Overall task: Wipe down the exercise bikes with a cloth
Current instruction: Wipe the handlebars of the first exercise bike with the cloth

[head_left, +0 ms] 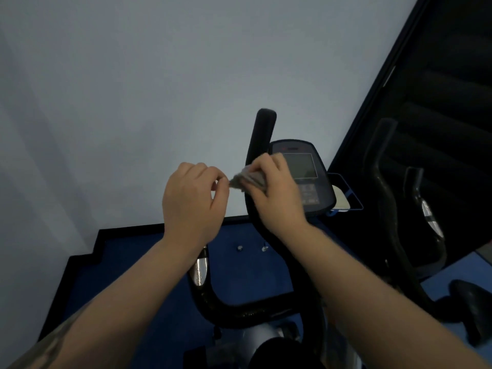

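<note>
A black exercise bike stands below me, its U-shaped handlebar [239, 310] low in the view and one upright grip [262, 129] rising at the centre. The bike's console [306, 169] with a grey screen sits just right of that grip. A folded grey cloth [249, 178] is held up between my hands, in front of the grip. My right hand [277, 193] grips the cloth's bulk, fingers curled over it. My left hand [193, 198] pinches the cloth's left corner between thumb and fingertips.
A pale wall fills the view ahead. Blue floor [239, 270] with a black border lies underneath. A second bike's handlebar [415, 209] and saddle [474, 302] stand at the right, against a dark window. A blue wire holder [346, 198] sits behind the console.
</note>
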Available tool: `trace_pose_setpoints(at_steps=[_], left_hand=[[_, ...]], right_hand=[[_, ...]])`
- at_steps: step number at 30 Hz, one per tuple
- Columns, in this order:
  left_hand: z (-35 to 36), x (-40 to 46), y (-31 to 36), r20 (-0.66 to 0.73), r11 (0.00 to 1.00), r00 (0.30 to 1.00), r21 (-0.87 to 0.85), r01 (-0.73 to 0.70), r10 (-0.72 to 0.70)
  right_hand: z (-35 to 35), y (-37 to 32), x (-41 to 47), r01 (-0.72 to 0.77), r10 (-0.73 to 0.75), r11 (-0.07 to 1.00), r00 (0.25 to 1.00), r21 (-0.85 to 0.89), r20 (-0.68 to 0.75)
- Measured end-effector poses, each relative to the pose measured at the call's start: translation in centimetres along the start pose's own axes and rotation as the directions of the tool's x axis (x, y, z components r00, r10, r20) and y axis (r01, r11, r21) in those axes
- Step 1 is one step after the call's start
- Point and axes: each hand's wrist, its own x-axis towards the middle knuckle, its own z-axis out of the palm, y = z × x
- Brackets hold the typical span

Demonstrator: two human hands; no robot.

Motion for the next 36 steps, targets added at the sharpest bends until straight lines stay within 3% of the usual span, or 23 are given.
trace_pose_setpoints(at_steps=[6, 10, 12, 14, 17, 20, 23, 25, 30, 34, 36], left_hand=[[0.1, 0.0, -0.1, 0.001, 0.999, 1.0, -0.049, -0.002, 0.002], [0.2, 0.0, -0.2, 0.02, 0.998, 1.0, -0.055, -0.003, 0.004], [0.2, 0.1, -0.3, 0.025, 0.998, 1.0, -0.059, -0.012, 0.013], [0.2, 0.2, -0.3, 0.021, 0.997, 1.0, -0.081, -0.008, 0.01], [0.3, 0.0, -0.3, 0.008, 0.995, 1.0, -0.098, -0.003, 0.004], [0.3, 0.1, -0.4, 0.013, 0.997, 1.0, -0.083, -0.004, 0.005], [0.2, 0.0, -0.4, 0.02, 0.998, 1.0, -0.057, -0.017, 0.018], [0.3, 0.0, -0.4, 0.018, 0.998, 1.0, -0.058, -0.015, 0.016], [0.3, 0.0, -0.3, 0.003, 0.997, 1.0, -0.08, -0.006, 0.006], [0.1, -0.1, -0.3, 0.02, 0.998, 1.0, -0.068, -0.004, 0.005], [0.1, -0.1, -0.2, 0.015, 0.998, 1.0, -0.066, -0.002, 0.003]], right_hand=[[-3.3, 1.9, -6.1, -0.093, 0.087, 0.995, 0.984, 0.033, 0.153], [-0.3, 0.0, -3.4, -0.228, 0.23, 0.96, 0.973, -0.164, -0.009], [0.7, -0.2, -3.4, -0.169, 0.155, 0.952, 0.985, -0.255, -0.075], [-0.3, 0.5, -5.4, -0.076, 0.071, 0.957, 0.997, -0.28, -0.026], [-2.7, 1.1, -6.1, -0.062, 0.071, 0.984, 0.996, -0.169, 0.05], [-1.6, -0.2, -0.9, -0.091, 0.085, 0.991, 0.994, -0.093, -0.064], [1.5, -1.1, 0.6, 0.022, -0.041, 0.954, 0.998, -0.299, -0.057], [1.5, -0.6, -2.0, 0.119, -0.113, 0.91, 0.993, -0.398, 0.039], [-3.2, 0.9, -5.0, 0.074, -0.037, 0.981, 0.978, -0.18, 0.205], [-0.2, -0.1, -2.3, -0.041, 0.044, 0.992, 0.999, -0.119, 0.024], [-0.3, 0.5, -4.6, -0.026, 0.026, 0.982, 1.0, -0.185, 0.0]])
